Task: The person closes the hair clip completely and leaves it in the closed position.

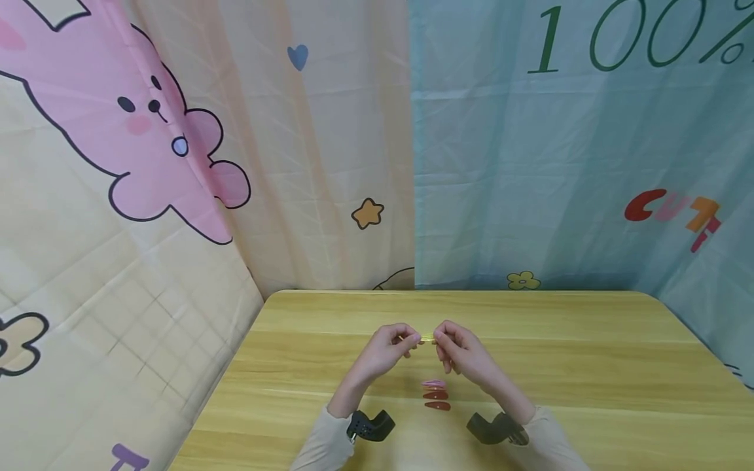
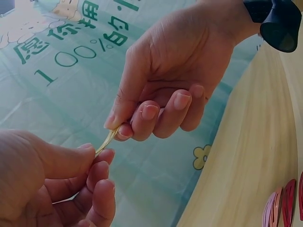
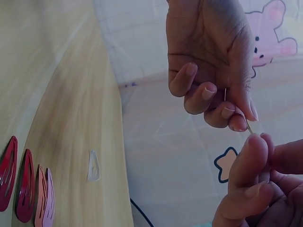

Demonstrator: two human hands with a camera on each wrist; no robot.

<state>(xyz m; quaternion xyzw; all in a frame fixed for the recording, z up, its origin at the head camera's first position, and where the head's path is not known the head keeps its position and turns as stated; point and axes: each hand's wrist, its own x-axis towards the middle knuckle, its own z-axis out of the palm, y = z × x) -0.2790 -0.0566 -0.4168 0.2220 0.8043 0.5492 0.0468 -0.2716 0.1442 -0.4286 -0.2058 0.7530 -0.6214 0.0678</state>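
Observation:
Between my two hands is a yellow snap hair clip (image 1: 427, 338), raised above the table. My left hand (image 1: 385, 351) pinches one end between thumb and forefinger, and my right hand (image 1: 468, 356) pinches the other end the same way. In the left wrist view the slim yellow clip (image 2: 106, 141) spans the gap between the fingertips. Below the hands, a pink clip (image 1: 434, 383), an orange clip (image 3: 40, 198) and two red clips, one the nearest red clip (image 1: 438, 405), lie in a row. The right wrist view also has a white clip (image 3: 93, 165) on the table.
The wooden table (image 1: 294, 392) reaches back to printed curtains (image 1: 330, 150) on the far side and at the left and right. Black camera mounts (image 1: 372, 426) sit on both wrists, over the pale sleeves.

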